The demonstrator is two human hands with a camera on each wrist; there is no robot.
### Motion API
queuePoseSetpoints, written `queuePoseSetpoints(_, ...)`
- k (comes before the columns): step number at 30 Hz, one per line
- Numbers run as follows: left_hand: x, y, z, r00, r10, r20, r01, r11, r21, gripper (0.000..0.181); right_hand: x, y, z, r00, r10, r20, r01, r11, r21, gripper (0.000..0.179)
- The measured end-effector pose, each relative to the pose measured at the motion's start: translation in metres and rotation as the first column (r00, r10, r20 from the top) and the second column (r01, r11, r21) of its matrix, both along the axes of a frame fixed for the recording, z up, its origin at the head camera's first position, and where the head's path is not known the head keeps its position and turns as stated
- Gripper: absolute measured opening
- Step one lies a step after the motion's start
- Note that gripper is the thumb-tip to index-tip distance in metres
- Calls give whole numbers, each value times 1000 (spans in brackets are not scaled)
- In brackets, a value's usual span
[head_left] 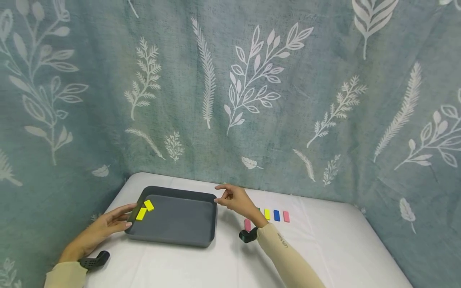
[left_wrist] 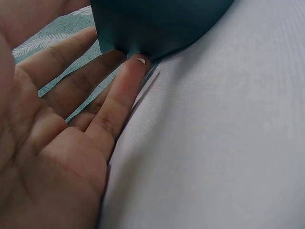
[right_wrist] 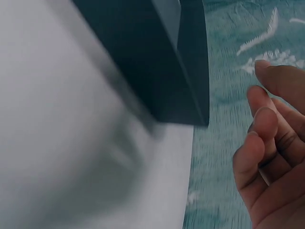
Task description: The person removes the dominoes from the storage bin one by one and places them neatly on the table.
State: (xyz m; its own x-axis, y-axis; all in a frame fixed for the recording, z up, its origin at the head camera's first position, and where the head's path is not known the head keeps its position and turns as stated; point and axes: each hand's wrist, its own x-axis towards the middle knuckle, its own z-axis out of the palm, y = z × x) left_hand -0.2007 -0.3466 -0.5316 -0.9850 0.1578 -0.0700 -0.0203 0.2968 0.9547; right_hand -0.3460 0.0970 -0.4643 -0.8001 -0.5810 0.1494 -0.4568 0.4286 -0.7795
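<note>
A dark grey rectangular tray (head_left: 173, 243) lies on the white-covered table, with two small yellow blocks (head_left: 141, 214) inside near its left wall. My left hand (head_left: 102, 227) is at the tray's left side, fingers fairly straight. In the left wrist view, fingertips (left_wrist: 136, 67) touch the bottom of the tray's outer wall (left_wrist: 157, 24). Beside the tray's far right corner is my right hand (head_left: 235, 199), its fingers loosely bent with nothing between them. The right wrist view shows a gap between those fingers (right_wrist: 264, 124) and the tray wall (right_wrist: 143, 57).
Right of the tray, on the white cloth (head_left: 345, 236), a yellow block (head_left: 267, 214), a blue block (head_left: 276, 215) and a pink block (head_left: 286, 216) stand in a row. A green block is mostly hidden behind my right wrist. Another pink block (head_left: 247, 225) lies nearer. A leaf-patterned curtain (head_left: 216, 100) hangs behind.
</note>
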Motion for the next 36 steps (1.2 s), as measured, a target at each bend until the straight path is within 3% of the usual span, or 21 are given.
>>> queuePoseSetpoints(10,-2,0,0,999,15,36,-17,999,42,78,-6,-46,2,995,95,-40,-93,995,33,42)
queuePoseSetpoints(20,-4,-1,-2,999,14,34,-15,999,34,78,-6,-84,-2,987,150,-58,-148,988,43,44)
queuePoseSetpoints(28,-4,-3,-2,1000,6,0,-6,1000,25,74,-2,-114,-5,980,195,-33,-193,980,48,47)
queuePoseSetpoints(36,-4,-2,-2,1000,18,24,-19,999,37,76,3,-140,-10,967,256,4,-256,963,84,49)
